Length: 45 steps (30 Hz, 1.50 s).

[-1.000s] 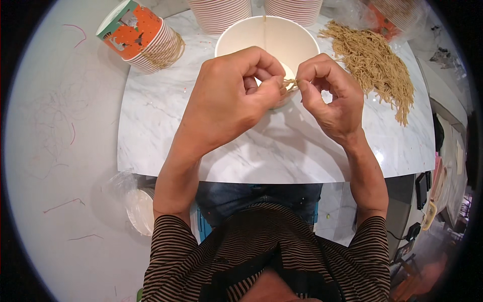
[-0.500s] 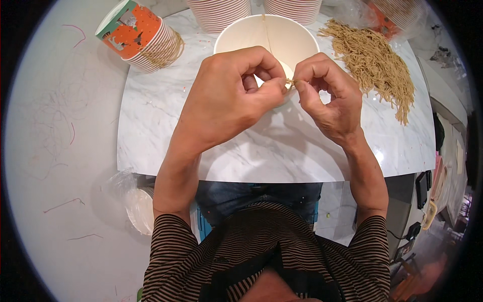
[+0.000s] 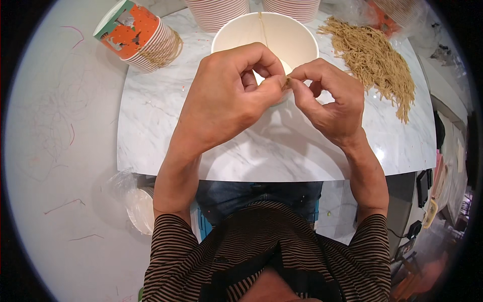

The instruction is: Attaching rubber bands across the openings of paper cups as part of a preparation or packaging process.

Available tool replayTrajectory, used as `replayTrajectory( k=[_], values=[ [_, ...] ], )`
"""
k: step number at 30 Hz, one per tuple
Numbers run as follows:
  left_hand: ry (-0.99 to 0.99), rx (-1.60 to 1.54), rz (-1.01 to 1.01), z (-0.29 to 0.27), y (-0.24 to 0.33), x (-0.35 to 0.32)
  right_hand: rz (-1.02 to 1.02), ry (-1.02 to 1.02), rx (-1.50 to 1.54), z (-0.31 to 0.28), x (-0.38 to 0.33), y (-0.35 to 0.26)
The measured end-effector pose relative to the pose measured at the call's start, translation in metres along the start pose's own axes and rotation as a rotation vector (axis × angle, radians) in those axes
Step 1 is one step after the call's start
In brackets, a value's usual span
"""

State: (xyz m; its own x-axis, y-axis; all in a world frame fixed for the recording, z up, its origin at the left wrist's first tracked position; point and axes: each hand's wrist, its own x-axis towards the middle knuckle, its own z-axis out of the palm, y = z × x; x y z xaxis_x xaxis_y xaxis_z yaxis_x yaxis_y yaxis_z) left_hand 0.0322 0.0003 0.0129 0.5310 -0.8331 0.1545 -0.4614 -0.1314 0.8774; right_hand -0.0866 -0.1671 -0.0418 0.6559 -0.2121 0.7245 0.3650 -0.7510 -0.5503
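Note:
A large white paper bucket (image 3: 294, 36) lies in front of me with its open mouth up, partly hidden behind my hands. A tan cord (image 3: 263, 31) runs from its far rim down across the inside. My left hand (image 3: 231, 95) is closed, thumb and forefinger pinching the tan cord near the bucket's near side. Against those fingertips, my right hand (image 3: 336, 100) pinches the same small bit of cord between thumb and forefinger. Whether the cord is knotted there is too small to tell. At the right lies a heap of cut tan cords (image 3: 377, 60).
A tilted stack of orange and green printed paper buckets (image 3: 133, 35), with tan cords on it, stands at the left. Two white bucket stacks (image 3: 219, 12) rise at the back. The marble-patterned table (image 3: 166, 126) ends just before my lap. Plastic-wrapped white containers (image 3: 141, 211) sit low at the left.
My right fingertips have shifted slightly left, closer against the left ones at the cord. The left hand has barely moved, and both still pinch.

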Motion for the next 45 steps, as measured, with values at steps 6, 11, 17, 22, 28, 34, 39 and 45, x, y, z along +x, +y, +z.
replayTrajectory(
  k=[6,11,17,22,28,34,39,45],
  values=[
    [0.069,0.038,0.041,0.001,-0.004,0.000,0.294,0.024,0.233,-0.005,-0.001,-0.002],
    [0.083,0.071,0.087,0.004,-0.003,0.001,0.410,0.008,0.329,-0.006,-0.002,-0.004],
    [0.112,0.067,0.111,0.007,-0.007,0.004,0.398,-0.027,0.323,-0.007,-0.001,-0.005],
    [0.092,0.034,0.057,0.005,-0.006,0.005,0.426,-0.039,0.323,-0.010,-0.001,-0.003],
    [0.104,-0.011,0.066,0.005,-0.010,0.008,0.478,-0.071,0.328,-0.012,-0.001,-0.002],
    [0.070,-0.076,0.016,0.006,-0.008,0.008,0.461,0.007,0.324,-0.006,0.002,-0.008],
    [0.063,-0.015,0.016,0.008,-0.007,0.007,0.201,0.046,0.126,-0.001,-0.001,0.003],
    [0.180,0.044,0.078,0.012,-0.013,0.008,0.394,-0.050,0.267,-0.009,-0.001,-0.001]
  ],
)
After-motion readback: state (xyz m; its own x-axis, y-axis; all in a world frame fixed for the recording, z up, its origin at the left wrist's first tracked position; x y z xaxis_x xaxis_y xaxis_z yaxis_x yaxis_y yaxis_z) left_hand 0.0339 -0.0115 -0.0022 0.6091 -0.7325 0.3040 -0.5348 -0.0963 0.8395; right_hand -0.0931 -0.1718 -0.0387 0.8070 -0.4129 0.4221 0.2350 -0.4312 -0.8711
